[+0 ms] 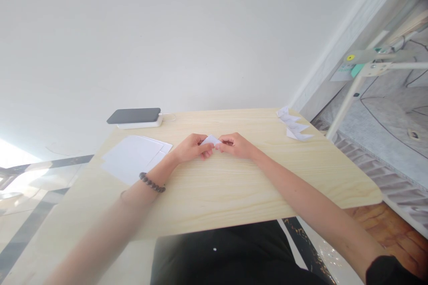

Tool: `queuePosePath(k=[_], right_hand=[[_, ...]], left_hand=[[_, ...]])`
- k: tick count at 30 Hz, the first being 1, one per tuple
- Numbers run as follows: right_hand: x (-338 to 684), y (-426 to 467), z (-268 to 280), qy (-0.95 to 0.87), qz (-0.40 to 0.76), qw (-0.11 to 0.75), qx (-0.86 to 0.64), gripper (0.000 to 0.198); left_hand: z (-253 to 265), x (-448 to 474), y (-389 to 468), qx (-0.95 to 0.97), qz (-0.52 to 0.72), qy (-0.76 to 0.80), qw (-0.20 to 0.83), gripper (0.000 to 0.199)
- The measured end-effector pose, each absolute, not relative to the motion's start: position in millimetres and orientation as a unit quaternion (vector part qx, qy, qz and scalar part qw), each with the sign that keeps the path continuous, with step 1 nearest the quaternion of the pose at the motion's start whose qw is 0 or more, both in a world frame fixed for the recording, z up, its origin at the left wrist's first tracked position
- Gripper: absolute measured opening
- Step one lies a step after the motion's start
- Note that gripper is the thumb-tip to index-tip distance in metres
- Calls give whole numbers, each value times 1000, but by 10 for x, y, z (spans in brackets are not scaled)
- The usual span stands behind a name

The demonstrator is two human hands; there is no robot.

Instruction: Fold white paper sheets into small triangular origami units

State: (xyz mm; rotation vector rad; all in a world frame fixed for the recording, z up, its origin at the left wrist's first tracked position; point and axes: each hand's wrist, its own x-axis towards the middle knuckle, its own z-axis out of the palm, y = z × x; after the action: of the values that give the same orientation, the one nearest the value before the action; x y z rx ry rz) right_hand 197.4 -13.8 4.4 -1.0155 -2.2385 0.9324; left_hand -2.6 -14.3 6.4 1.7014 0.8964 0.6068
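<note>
1. While I watch through the head view, the folded paper [211, 139] sits directly between the two hands, midway between the left and right edges of the table [227, 191] and closer to its far edge than its near one.
2. Its peak points at the far edge; its longer axis seems to run from hand to hand.
3. I see neither hand nearer: the left hand [195, 147] pinches one side, the right hand [236, 145] the other, thumbs and fingers closed narrowly on it.
4. I can read no brand on the dark phone [135, 116] by the far left corner; the yellow disc [350, 57] beyond the right edge carries a mark too small to make out.
</note>
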Motion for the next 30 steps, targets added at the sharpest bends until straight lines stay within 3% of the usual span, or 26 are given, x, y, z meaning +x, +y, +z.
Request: queuePosePath(k=[11, 16, 21, 30], right_hand=[[1972, -103, 28, -781, 381, 280, -408, 40], [2010, -95, 70, -803, 388, 254, -374, 39], [2004, -110, 72, -825, 382, 215, -357, 37], [1985, -129, 62, -832, 360, 221, -359, 33]], left_hand=[[83, -25, -143, 688, 263, 371, 566, 33], [112, -20, -165, 679, 251, 376, 578, 40], [118, -10, -184, 669, 274, 363, 588, 36], [36, 20, -171, 681, 307, 352, 565, 32]])
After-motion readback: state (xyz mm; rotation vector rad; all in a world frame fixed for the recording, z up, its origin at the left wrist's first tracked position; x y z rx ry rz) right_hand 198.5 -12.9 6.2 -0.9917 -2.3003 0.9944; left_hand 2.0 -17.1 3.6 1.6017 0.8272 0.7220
